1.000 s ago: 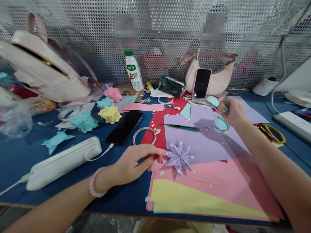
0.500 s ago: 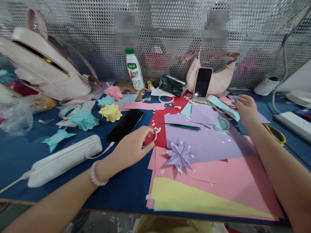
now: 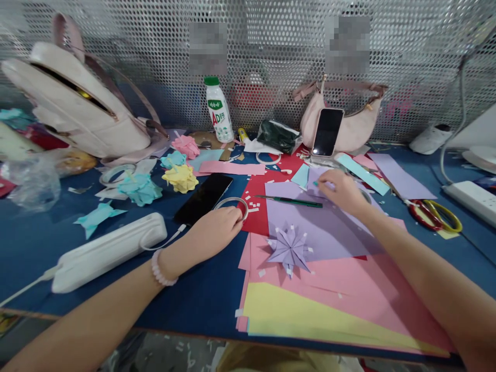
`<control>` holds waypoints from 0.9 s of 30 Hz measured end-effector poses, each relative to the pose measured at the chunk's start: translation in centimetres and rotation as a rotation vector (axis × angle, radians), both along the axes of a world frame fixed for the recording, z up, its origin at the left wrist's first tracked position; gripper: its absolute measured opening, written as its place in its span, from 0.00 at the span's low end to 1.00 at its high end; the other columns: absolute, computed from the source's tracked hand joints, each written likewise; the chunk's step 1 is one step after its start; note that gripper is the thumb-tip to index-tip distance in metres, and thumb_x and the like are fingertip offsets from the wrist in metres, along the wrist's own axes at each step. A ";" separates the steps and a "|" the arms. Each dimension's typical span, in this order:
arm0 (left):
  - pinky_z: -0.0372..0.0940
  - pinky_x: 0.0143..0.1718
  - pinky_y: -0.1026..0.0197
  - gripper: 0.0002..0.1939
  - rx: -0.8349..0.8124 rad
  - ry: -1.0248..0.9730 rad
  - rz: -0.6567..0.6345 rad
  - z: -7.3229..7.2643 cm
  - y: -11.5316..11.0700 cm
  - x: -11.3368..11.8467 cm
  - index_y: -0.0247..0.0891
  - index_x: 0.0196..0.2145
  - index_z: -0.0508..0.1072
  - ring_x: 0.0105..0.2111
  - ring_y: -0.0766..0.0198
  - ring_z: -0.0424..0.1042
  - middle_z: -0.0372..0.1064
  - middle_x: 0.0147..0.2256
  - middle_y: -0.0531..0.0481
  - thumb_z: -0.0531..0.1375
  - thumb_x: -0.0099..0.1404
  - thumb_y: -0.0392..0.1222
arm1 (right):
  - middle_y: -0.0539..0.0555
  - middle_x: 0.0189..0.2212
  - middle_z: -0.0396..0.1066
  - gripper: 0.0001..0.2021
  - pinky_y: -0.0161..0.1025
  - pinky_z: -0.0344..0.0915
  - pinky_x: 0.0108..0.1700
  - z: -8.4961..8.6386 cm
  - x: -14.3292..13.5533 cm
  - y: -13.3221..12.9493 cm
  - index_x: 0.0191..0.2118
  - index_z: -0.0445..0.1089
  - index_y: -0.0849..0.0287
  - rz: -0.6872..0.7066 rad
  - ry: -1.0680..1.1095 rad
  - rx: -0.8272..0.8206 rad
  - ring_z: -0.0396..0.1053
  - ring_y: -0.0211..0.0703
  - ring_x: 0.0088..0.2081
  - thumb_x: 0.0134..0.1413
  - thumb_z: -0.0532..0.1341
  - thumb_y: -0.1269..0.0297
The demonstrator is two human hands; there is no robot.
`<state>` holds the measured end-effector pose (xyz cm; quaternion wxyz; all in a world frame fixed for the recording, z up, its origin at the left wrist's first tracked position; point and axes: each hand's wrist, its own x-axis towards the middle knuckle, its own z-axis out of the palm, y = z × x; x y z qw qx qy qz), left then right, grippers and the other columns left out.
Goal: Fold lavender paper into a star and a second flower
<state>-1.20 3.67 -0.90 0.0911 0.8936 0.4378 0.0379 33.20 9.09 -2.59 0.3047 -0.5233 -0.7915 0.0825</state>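
My left hand (image 3: 211, 232) is closed on the rim of a thin roll of tape (image 3: 245, 203), which it keeps tilted beside the black phone (image 3: 203, 197). My right hand (image 3: 341, 191) hovers over or rests on the small purple paper squares (image 3: 313, 182); its fingers are bunched, and what they grip, if anything, is hidden. Below it another ring of tape is mostly covered. A folded purple paper star (image 3: 290, 249) with white tape bits on its points lies between my hands on stacked coloured sheets (image 3: 333, 305). A green craft knife (image 3: 292, 201) lies behind the star.
Folded paper pieces, one yellow (image 3: 180, 179), and a white power strip (image 3: 108, 253) lie at left. Scissors (image 3: 442, 216), a purple strip (image 3: 403, 175) and a blue strip (image 3: 364, 174) are at right. A bottle (image 3: 219, 111) and a propped phone (image 3: 328, 132) stand behind.
My right hand has moved left from the blue strip to the purple squares, and the strip now lies flat. My left hand has tipped the tape roll, showing more of its ring.
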 end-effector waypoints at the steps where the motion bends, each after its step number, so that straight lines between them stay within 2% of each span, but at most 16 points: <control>1: 0.61 0.39 0.58 0.11 -0.009 -0.054 0.026 0.0 -0.1 0.0 0.36 0.34 0.65 0.35 0.57 0.69 0.68 0.35 0.45 0.45 0.70 0.38 | 0.56 0.35 0.73 0.07 0.45 0.63 0.45 -0.1 -1.5 -0.6 0.28 0.71 0.57 0.074 -0.035 -0.018 0.68 0.50 0.41 0.55 0.61 0.62; 3: 0.61 0.36 0.59 0.12 -0.066 -0.194 0.101 0.1 -0.3 0.1 0.36 0.35 0.65 0.32 0.59 0.68 0.68 0.33 0.47 0.45 0.71 0.40 | 0.56 0.35 0.72 0.04 0.44 0.63 0.44 -0.5 -3.7 -1.6 0.31 0.71 0.57 0.180 -0.091 -0.053 0.68 0.49 0.42 0.54 0.61 0.65; 6: 0.62 0.32 0.61 0.15 -0.200 -0.388 0.166 0.5 -0.8 0.4 0.36 0.34 0.65 0.28 0.62 0.66 0.65 0.29 0.51 0.44 0.72 0.45 | 0.57 0.35 0.71 0.04 0.44 0.64 0.43 -1.0 -5.3 -2.5 0.35 0.70 0.58 0.231 -0.134 -0.085 0.67 0.49 0.40 0.55 0.59 0.67; 10: 0.64 0.40 0.61 0.13 -0.254 -0.581 0.156 0.8 -1.2 0.6 0.36 0.43 0.67 0.38 0.60 0.68 0.68 0.37 0.47 0.46 0.70 0.45 | 0.59 0.34 0.69 0.04 0.46 0.63 0.43 -1.4 -5.5 -2.7 0.34 0.66 0.60 0.190 -0.133 -0.100 0.66 0.51 0.40 0.53 0.55 0.70; 12: 0.64 0.39 0.62 0.13 -0.275 -0.648 0.138 0.8 -1.3 0.7 0.36 0.42 0.67 0.36 0.61 0.68 0.68 0.36 0.48 0.47 0.70 0.45 | 0.59 0.35 0.69 0.05 0.46 0.63 0.41 -1.5 -5.5 -2.8 0.36 0.64 0.59 0.143 -0.110 -0.111 0.67 0.51 0.39 0.53 0.54 0.70; 15: 0.64 0.35 0.64 0.14 -0.323 -0.711 0.070 1.0 -1.2 0.8 0.35 0.35 0.67 0.30 0.64 0.67 0.67 0.29 0.50 0.48 0.70 0.46 | 0.57 0.33 0.69 0.07 0.43 0.64 0.36 -1.3 -5.6 -2.9 0.39 0.62 0.58 0.079 -0.055 -0.140 0.68 0.49 0.34 0.54 0.51 0.70; 20: 0.64 0.39 0.63 0.19 -0.227 -0.710 0.016 1.1 -1.1 0.5 0.36 0.26 0.68 0.31 0.64 0.70 0.70 0.28 0.49 0.48 0.71 0.48 | 0.53 0.33 0.70 0.14 0.40 0.64 0.35 -0.3 -6.0 -3.4 0.47 0.60 0.57 0.072 0.028 -0.166 0.69 0.45 0.32 0.55 0.49 0.71; 23: 0.65 0.43 0.62 0.21 -0.143 -0.703 -0.012 1.1 -1.2 0.4 0.37 0.24 0.66 0.31 0.64 0.70 0.70 0.26 0.50 0.48 0.71 0.48 | 0.54 0.35 0.71 0.16 0.39 0.64 0.36 0.3 -6.3 -3.8 0.51 0.60 0.58 0.093 0.065 -0.162 0.69 0.44 0.33 0.58 0.50 0.67; 27: 0.66 0.46 0.62 0.24 -0.073 -0.694 -0.048 1.3 -1.4 0.3 0.37 0.23 0.68 0.32 0.64 0.72 0.72 0.24 0.51 0.47 0.72 0.51 | 0.53 0.33 0.71 0.13 0.37 0.63 0.35 1.2 -6.8 -4.7 0.49 0.64 0.58 0.153 0.160 -0.119 0.68 0.41 0.32 0.59 0.52 0.64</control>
